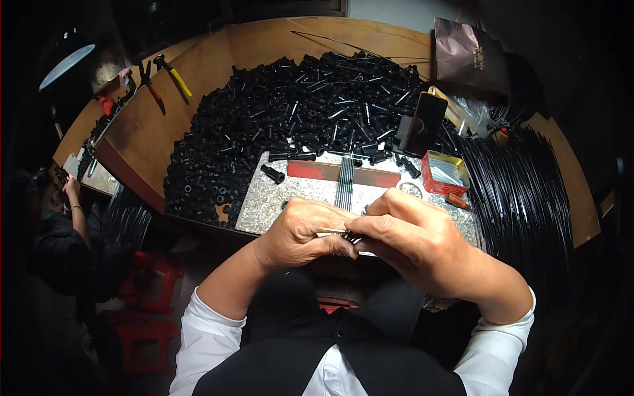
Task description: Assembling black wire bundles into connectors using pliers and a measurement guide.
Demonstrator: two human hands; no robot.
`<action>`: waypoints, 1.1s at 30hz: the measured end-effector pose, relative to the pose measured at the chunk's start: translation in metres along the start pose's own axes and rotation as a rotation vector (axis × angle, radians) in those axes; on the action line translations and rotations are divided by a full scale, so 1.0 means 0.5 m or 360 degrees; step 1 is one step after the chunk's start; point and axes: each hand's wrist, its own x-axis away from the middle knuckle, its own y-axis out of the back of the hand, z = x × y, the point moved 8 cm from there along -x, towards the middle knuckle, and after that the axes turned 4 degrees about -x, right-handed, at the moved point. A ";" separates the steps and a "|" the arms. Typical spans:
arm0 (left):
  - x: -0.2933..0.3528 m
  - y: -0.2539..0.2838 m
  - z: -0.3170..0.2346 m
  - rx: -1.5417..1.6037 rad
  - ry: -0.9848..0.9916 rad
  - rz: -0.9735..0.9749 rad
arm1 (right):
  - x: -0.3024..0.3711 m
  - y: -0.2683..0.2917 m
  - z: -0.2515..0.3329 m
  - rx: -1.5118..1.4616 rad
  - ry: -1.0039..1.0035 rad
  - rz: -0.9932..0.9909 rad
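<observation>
Close in front of me, both hands meet at the near end of a bundle of thin black rods (345, 188). My left hand (304, 231) is closed around the rods, its thumb lying along their ends. My right hand (413, 234) pinches at the same ends from the other side; its fingertips partly cover the spot. A thin pale pin-like piece (330, 230) shows between the left thumb and fingers. The rods run away from me across a red-edged bar (310, 171) on a speckled grey work plate (261, 201).
A large heap of black tubular plastic parts (277, 112) fills the wooden bin (139, 145). Rightward are a phone (426, 125), a red tin of thin silvery pieces (446, 173) and many long black rods (515, 191). Pliers (152, 89) hang at left; another person's hand (71, 187) works beyond.
</observation>
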 end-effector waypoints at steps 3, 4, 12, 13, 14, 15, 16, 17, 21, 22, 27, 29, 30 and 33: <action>0.032 0.007 0.030 -0.0227 0.0031 -0.0068 | 0.000 -0.009 -0.012 -0.0071 -0.0040 0.0126; 0.047 0.017 0.043 -0.0478 0.0047 -0.0134 | 0.001 -0.007 -0.016 -0.0028 -0.0054 0.0091; 0.222 0.028 0.234 -0.1568 0.0579 0.0534 | 0.006 0.006 -0.027 0.0059 -0.0102 0.0050; 0.235 0.040 0.245 -0.1571 0.0582 0.0532 | 0.006 0.005 -0.025 0.0056 -0.0098 0.0050; 0.245 0.062 0.254 -0.1614 0.0628 0.0483 | 0.005 0.004 -0.024 0.0062 -0.0094 0.0054; 0.252 0.083 0.262 -0.1657 0.0673 0.0432 | 0.003 0.002 -0.022 0.0068 -0.0089 0.0059; 0.255 0.098 0.272 -0.1667 0.0798 0.0476 | 0.002 0.000 -0.020 0.0066 -0.0085 0.0066; 0.257 0.108 0.276 -0.1666 0.0803 0.0467 | 0.000 -0.002 -0.020 0.0061 -0.0094 0.0071; 0.254 0.142 0.305 -0.1665 0.1039 0.0377 | 0.013 0.008 -0.024 0.0058 -0.0078 0.0042; 0.257 0.152 0.307 -0.1777 0.1128 0.0311 | 0.011 0.006 -0.021 0.0061 -0.0075 0.0049; 0.191 0.078 0.196 -0.1406 0.0475 0.0013 | 0.012 0.007 -0.021 0.0135 -0.0095 0.0066; 0.158 0.001 0.165 -0.1122 0.0428 0.0264 | 0.011 0.007 -0.023 0.0116 -0.0129 0.0079; 0.145 -0.034 0.157 -0.1164 0.0341 0.0364 | 0.012 0.008 -0.026 0.0101 -0.0172 0.0082; 0.120 -0.098 0.163 -0.1317 0.0271 0.0607 | 0.014 0.008 -0.021 0.0148 -0.0132 0.0109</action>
